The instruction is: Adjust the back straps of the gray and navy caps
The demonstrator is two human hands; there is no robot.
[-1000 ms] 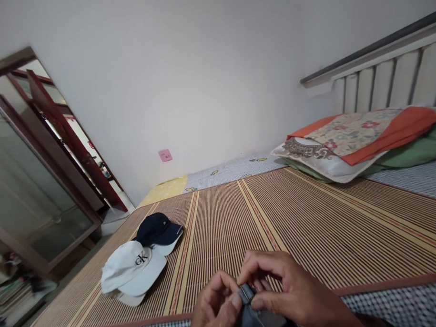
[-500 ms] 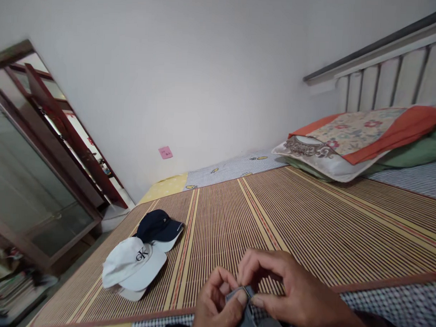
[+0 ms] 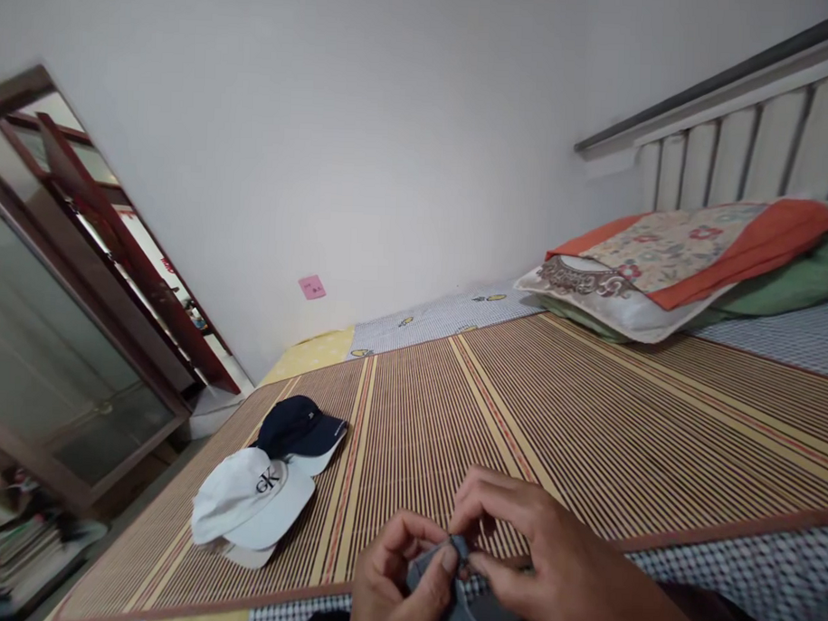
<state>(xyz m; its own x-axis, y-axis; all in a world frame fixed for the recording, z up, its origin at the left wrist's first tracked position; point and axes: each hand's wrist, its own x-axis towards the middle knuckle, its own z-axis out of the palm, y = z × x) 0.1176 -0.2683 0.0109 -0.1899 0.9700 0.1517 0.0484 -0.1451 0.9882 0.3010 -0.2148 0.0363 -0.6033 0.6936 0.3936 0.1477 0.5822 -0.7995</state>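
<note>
My left hand (image 3: 399,577) pinches a grey fabric strap (image 3: 463,620) at the lower edge of the view, thumb on top. Opposite it, my right hand (image 3: 548,555) has thumb and fingers closed on the strap's other side, near a small metal buckle that the fingers largely hide. The rest of the grey cloth item drops out of the frame. To the left lie a white cap (image 3: 235,494) with black "CK" letters and a navy cap (image 3: 298,426) with a pale-edged brim. Another light brim shows beneath the white cap.
A striped bamboo mat (image 3: 410,419) covers the bed. Pillows (image 3: 694,248) with orange and floral covers lie at the right by the slatted headboard (image 3: 759,146). A pink note (image 3: 312,287) sticks to the wall. Left of the bed stands a glass-panelled door (image 3: 66,335).
Both hands have shifted slightly left with the grey strap. The strap end has turned, and the buckle, plainer before, is now mostly covered by my fingers.
</note>
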